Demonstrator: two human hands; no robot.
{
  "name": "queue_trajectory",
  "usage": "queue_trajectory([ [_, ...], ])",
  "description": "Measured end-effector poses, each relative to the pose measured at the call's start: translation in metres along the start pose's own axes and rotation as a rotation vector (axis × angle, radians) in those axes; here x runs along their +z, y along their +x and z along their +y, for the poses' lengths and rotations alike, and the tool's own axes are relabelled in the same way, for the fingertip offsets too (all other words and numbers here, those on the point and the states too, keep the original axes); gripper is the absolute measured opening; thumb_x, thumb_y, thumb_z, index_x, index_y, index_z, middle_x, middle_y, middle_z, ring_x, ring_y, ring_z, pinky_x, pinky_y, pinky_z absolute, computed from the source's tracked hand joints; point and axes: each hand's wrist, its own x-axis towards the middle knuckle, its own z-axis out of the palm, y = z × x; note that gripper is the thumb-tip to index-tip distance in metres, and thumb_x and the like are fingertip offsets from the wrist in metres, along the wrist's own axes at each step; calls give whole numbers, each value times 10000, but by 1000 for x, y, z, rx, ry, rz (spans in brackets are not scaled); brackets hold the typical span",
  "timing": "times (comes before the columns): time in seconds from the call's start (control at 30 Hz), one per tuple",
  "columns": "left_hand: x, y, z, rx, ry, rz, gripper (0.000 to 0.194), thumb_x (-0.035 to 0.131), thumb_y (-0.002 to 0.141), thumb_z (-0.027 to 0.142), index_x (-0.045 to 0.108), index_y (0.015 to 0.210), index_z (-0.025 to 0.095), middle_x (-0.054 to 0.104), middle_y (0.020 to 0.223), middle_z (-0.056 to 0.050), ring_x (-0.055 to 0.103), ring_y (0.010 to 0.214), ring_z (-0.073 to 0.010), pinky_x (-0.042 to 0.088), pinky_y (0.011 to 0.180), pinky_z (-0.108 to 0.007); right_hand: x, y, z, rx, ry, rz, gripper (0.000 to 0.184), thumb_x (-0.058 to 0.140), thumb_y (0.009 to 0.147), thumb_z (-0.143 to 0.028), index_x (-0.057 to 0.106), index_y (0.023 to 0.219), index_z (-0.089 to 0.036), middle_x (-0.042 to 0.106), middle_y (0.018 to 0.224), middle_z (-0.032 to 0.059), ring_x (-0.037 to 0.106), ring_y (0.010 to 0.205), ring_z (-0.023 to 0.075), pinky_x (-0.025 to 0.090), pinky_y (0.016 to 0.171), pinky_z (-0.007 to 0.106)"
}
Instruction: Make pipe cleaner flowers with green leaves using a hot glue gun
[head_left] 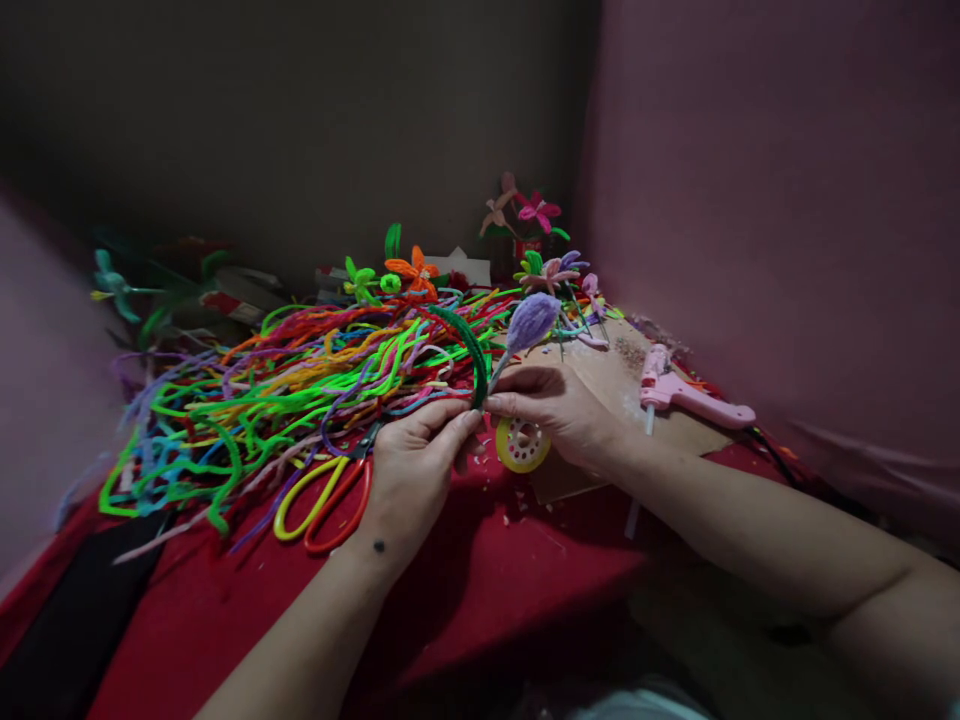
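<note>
My left hand (412,465) and my right hand (559,410) meet at the middle of a red cloth (480,580), fingertips pinched together. Between them I hold a thin stem topped by a fuzzy purple bud (531,321) and a dark green pipe cleaner (466,345) that arches up and back to the left. My right hand grips the stem just under the bud. My left fingers pinch the green pipe cleaner's lower end against that stem.
A big tangle of coloured pipe cleaners (285,400) covers the left. Scissors with yellow and orange handles (326,500) lie by my left hand. A yellow tape roll (521,445), a pink glue gun (690,398) on cardboard (615,385), and finished pipe-cleaner flowers (536,212) at the back.
</note>
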Motion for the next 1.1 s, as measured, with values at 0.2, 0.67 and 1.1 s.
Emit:
queue_trajectory([
  [0.2,1,-3,-9,242,210,40,110,623,762,189,729,751,216,617,659,-8,526,617,-141,390,633,-221,-1,1,3,-58,-17,-34,145,770,591,-200,720,726,-183,695,744,-7,606,705,112,472,711,263],
  [0.67,-2,1,-19,632,472,49,153,548,826,135,676,905,164,662,794,-39,606,727,-135,455,706,-231,-4,3,7,-209,-150,-137,93,742,666,-253,715,701,-171,672,682,-9,586,651,111,473,653,242],
  [1.1,-4,0,-14,271,268,49,124,548,845,232,655,867,174,509,582,40,437,507,-69,369,489,-186,3,-2,-1,-237,-251,-39,109,744,646,-234,676,682,-157,654,673,-10,578,653,103,476,679,263],
])
